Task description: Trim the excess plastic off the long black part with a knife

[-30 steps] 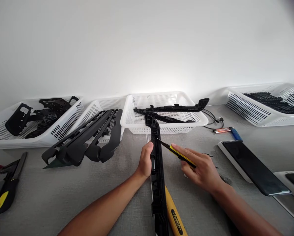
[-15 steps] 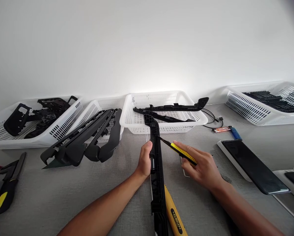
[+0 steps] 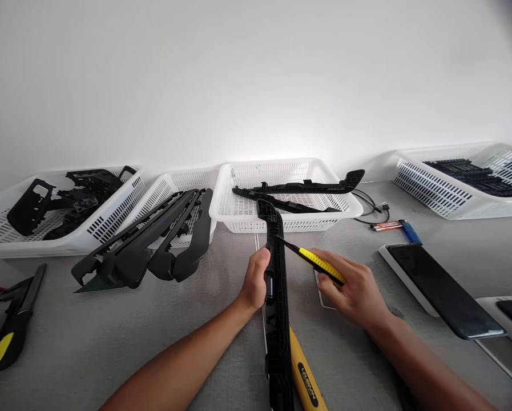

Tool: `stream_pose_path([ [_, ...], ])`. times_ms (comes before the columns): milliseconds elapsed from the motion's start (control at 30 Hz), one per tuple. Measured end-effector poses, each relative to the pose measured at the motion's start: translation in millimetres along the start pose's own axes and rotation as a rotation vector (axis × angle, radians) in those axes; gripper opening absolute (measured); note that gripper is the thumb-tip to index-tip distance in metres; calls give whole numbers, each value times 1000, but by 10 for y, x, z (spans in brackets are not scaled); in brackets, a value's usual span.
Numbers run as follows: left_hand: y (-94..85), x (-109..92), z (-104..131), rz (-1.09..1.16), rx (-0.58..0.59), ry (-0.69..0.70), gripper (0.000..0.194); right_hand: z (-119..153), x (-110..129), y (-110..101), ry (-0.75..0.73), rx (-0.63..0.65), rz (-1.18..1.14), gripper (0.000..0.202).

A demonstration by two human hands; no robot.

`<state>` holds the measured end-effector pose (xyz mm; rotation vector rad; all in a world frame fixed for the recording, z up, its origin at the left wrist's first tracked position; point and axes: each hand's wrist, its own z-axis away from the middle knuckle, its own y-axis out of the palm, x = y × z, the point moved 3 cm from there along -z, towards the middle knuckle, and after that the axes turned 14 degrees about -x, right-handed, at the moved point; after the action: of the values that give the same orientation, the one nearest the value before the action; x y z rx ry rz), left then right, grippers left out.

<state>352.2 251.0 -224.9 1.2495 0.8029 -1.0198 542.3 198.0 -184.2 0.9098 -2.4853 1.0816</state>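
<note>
My left hand (image 3: 254,281) is closed around a long black plastic trim piece (image 3: 276,319), its thumb on the near face. The piece stands lengthwise before me, its bent upper end overlapping the front of the middle basket. In my right hand (image 3: 354,286) is a yellow and black utility knife (image 3: 319,265), pinched between thumb and fingers. The knife's dark tip reaches the left-hand piece near its upper part; whether it cuts in is too small to tell. Behind the piece lies a yellow tool handle (image 3: 306,374) with dark lettering, partly hidden.
A white middle basket (image 3: 277,224) holds similar black strips (image 3: 311,187). Grey trims (image 3: 161,240) lean across another basket at left. Further baskets with black parts stand at far left and right (image 3: 444,200). A phone (image 3: 444,288), a lighter (image 3: 410,231), a cable and a black-yellow tool (image 3: 11,331) lie around.
The black trim piece and my left hand have shifted slightly right. My right hand and the knife have moved a little right too, the tip staying at the piece.
</note>
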Motion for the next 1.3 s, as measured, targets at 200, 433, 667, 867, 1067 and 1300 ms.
stream_pose_path([
  [200,34,-71,45,-126,157,124,44,-12,-12,-4,16,5,27,44],
  [433,7,-43,29,-78,25,114,42,-30,32,-30,-37,62,-93,46],
  [667,39,-129,45,-87,-7,189,40,-35,44,-33,-14,41,-83,40],
  [867,48,-168,21,-99,-79,214,60,-40,53,-40,-40,67,-104,41],
  [1067,27,-119,16,-101,-7,196,53,-30,23,-28,-16,44,-63,44],
  [1300,37,-120,33,-86,-76,191,52,-29,27,-37,-27,51,-94,45],
])
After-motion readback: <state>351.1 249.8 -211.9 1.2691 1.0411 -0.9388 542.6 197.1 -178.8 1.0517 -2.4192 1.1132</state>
